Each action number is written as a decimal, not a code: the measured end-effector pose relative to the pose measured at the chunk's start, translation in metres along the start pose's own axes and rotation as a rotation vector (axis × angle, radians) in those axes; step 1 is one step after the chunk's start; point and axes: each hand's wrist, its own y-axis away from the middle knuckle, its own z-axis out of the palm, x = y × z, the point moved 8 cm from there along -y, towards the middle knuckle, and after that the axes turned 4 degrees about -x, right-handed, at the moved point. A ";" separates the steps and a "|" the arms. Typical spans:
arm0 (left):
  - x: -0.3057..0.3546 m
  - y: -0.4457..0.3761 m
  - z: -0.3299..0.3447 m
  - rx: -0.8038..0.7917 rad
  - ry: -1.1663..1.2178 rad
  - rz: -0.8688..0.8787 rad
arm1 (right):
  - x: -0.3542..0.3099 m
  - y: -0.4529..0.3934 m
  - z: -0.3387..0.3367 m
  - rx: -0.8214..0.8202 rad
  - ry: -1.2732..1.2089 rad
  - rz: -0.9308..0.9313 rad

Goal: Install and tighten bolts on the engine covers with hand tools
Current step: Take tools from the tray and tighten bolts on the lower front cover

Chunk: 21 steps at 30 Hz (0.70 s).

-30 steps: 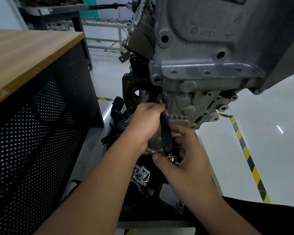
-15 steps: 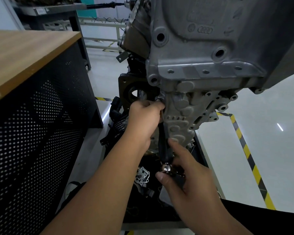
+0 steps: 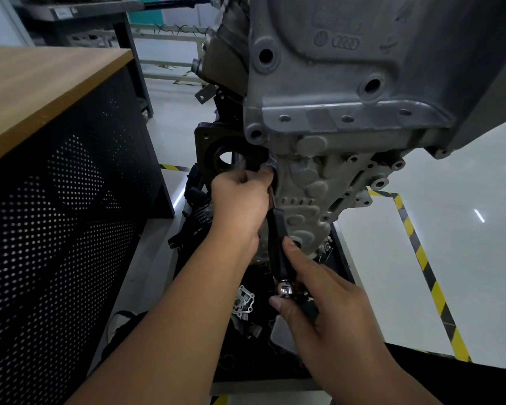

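My left hand [image 3: 240,204] curls over the ratchet wrench [image 3: 278,244] head at the engine cover [image 3: 307,188], probably on a bolt; my right hand [image 3: 330,311] grips its handle.

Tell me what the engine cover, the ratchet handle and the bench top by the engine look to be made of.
Grey engine cover: looks like cast aluminium, matte and grainy, with moulded bosses and ribs.
Black ratchet handle: probably rubber or plastic grip, dull black, ending in a shiny chromed steel knob; the right hand grips it.
Tan bench top: wood or wood-look laminate, with a visible grain pattern.
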 end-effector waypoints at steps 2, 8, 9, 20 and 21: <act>0.002 0.001 0.002 0.008 0.063 -0.014 | 0.001 0.000 -0.001 0.004 0.013 -0.009; 0.002 0.003 0.003 -0.011 0.052 -0.100 | 0.004 0.000 -0.001 -0.020 0.052 -0.026; 0.003 0.004 0.003 -0.008 0.049 -0.110 | 0.004 -0.001 -0.001 -0.032 0.070 -0.031; -0.013 0.027 0.003 -0.071 0.008 -0.268 | -0.005 -0.002 -0.002 -0.009 0.103 -0.095; -0.017 0.031 0.002 -0.093 -0.030 -0.290 | -0.006 -0.002 -0.002 -0.002 0.098 -0.098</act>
